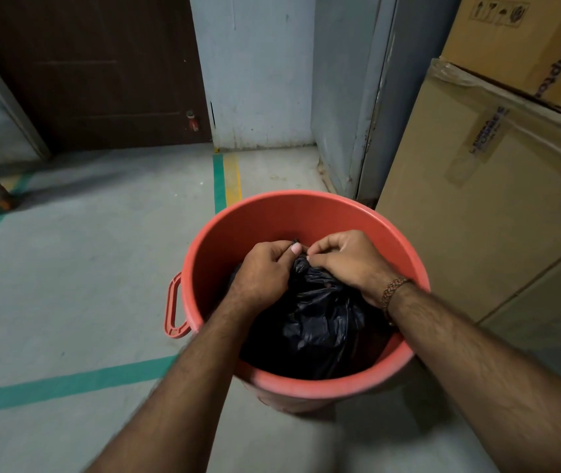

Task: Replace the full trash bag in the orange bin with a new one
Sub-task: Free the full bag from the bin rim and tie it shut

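An orange bin (306,213) with a side handle stands on the floor in the middle of the head view. Inside it lies a full black trash bag (320,322), crumpled and gathered at the top. My left hand (265,268) and my right hand (347,257) are both down inside the bin. Each pinches the bunched neck of the bag between thumb and fingers, and the hands almost touch. A braided band circles my right wrist. The lower part of the bag is hidden in shadow.
Stacked cardboard boxes (497,186) stand close against the bin's right side. A grey wall corner and door frame (367,107) lie behind the bin. A dark brown door (101,70) is at the back left. Green and yellow tape lines (67,384) cross the concrete floor.
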`<state>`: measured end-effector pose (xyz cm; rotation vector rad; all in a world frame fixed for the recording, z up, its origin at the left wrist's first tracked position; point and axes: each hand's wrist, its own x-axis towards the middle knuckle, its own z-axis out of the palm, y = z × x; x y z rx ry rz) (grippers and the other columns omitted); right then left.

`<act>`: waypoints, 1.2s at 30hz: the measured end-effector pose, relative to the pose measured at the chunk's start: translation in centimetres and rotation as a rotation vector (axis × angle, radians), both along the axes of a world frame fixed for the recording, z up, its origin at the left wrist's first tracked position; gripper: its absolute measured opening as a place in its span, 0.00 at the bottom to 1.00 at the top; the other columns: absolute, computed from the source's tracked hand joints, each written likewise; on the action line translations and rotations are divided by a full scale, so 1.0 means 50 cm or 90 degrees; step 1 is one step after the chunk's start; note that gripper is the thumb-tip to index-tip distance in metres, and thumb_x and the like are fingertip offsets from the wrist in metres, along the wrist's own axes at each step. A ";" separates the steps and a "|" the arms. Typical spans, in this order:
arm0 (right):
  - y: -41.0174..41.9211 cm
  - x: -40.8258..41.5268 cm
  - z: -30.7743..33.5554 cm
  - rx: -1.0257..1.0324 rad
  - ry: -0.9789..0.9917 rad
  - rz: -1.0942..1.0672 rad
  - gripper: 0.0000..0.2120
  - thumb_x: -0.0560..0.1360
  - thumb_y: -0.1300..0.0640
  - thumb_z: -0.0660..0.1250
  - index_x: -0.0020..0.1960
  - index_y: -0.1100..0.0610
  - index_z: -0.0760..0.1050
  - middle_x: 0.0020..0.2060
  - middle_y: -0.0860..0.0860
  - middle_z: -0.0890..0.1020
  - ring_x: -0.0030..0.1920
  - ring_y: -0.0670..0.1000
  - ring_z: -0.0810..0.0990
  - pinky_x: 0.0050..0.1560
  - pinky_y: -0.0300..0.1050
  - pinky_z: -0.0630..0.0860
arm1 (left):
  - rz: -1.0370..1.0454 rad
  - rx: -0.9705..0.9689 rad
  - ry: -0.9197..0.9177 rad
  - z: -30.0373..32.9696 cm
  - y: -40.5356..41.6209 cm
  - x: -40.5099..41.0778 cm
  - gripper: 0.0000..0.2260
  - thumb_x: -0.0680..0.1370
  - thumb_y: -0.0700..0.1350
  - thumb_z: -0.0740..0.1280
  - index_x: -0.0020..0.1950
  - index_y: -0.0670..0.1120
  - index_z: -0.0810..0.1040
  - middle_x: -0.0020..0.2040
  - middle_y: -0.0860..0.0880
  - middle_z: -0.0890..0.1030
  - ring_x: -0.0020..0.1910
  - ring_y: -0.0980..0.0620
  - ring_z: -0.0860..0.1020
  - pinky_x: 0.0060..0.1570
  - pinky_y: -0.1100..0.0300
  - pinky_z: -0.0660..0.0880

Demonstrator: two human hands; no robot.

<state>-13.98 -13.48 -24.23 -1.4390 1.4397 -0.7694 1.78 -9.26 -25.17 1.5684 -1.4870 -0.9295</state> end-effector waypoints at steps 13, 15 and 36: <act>-0.007 -0.026 0.027 0.147 0.044 0.237 0.33 0.54 0.56 0.83 0.58 0.51 0.79 0.55 0.59 0.85 0.56 0.59 0.85 0.61 0.61 0.80 | 0.050 0.133 0.101 -0.003 -0.009 0.003 0.14 0.85 0.52 0.64 0.51 0.49 0.88 0.41 0.49 0.88 0.34 0.54 0.81 0.40 0.61 0.77; -0.005 -0.022 0.027 0.104 0.060 0.228 0.36 0.53 0.57 0.82 0.58 0.48 0.73 0.56 0.58 0.84 0.54 0.58 0.85 0.58 0.60 0.82 | 0.053 0.167 0.149 -0.004 -0.012 0.005 0.14 0.85 0.51 0.65 0.53 0.47 0.88 0.46 0.44 0.89 0.39 0.48 0.82 0.42 0.57 0.77; 0.081 0.002 0.034 -0.560 0.259 0.160 0.04 0.69 0.57 0.77 0.38 0.51 0.82 0.42 0.42 0.80 0.47 0.48 0.75 0.49 0.49 0.74 | 0.085 0.256 0.300 -0.011 -0.017 0.029 0.16 0.84 0.48 0.66 0.41 0.44 0.86 0.36 0.43 0.85 0.35 0.45 0.80 0.46 0.53 0.79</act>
